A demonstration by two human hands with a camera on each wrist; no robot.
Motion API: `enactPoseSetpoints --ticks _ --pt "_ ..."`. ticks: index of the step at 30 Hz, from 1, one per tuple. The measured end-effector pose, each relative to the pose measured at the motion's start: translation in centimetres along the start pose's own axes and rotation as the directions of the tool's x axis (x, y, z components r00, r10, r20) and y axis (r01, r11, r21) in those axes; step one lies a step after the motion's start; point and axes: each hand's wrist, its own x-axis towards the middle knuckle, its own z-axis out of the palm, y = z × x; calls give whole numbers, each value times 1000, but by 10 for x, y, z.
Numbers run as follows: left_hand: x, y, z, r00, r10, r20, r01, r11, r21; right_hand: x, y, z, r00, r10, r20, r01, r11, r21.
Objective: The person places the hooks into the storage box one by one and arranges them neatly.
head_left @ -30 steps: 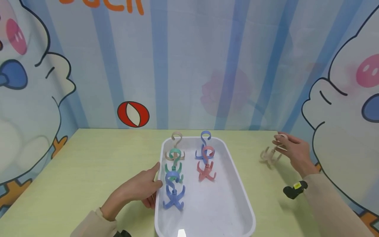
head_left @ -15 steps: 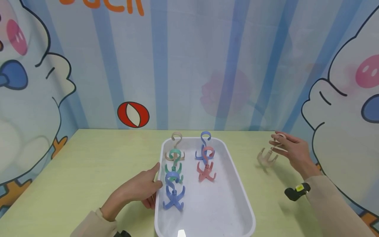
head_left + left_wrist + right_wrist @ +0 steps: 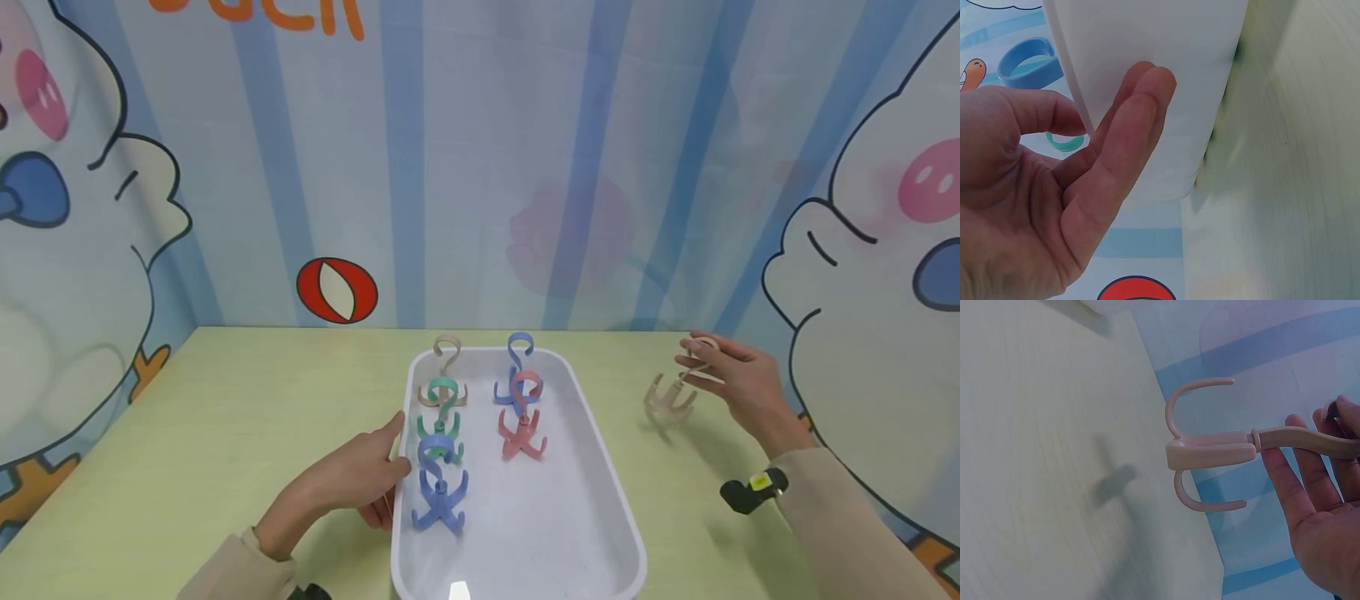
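Note:
A white tray [image 3: 525, 517] stands on the table with several multi-prong hanging hooks in it. Its left column has a beige hook [image 3: 448, 343], a green hook [image 3: 442, 387] and a blue hook [image 3: 441, 502]; the right has another blue hook [image 3: 519, 342] and a pink hook [image 3: 521, 435]. My left hand [image 3: 348, 475] pinches the tray's left rim, thumb at the edge and fingers along the outer wall [image 3: 1197, 100]. To the tray's right, my right hand [image 3: 746, 383] holds another beige hook [image 3: 1210, 455] by its curved top, prongs hanging above the table.
The pale yellow table [image 3: 262, 392] extends on both sides of the tray. Behind it hangs a blue striped backdrop [image 3: 465, 167] with printed cartoon figures, and similar panels flank both sides.
My right hand has shifted slightly to the left with the beige hook, whose prongs have swung left too. My left hand and the tray stay where they were.

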Motion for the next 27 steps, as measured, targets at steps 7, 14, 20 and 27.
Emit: enactPoseSetpoints --ticks 7,14,20,27 --pt "0 0 0 1000 6 4 -6 1000 8 -2 -4 4 999 -17 27 17 1000 11" --pt "1 0 1 1000 -5 -2 5 1000 1 -4 -6 9 998 -26 56 26 1000 -4" --pt "1 1 0 1000 -2 3 2 1000 0 -5 -10 15 998 -21 61 22 999 -26" --pt "1 0 0 1000 -6 0 6 1000 -2 -6 -14 21 997 -31 73 33 999 -24"
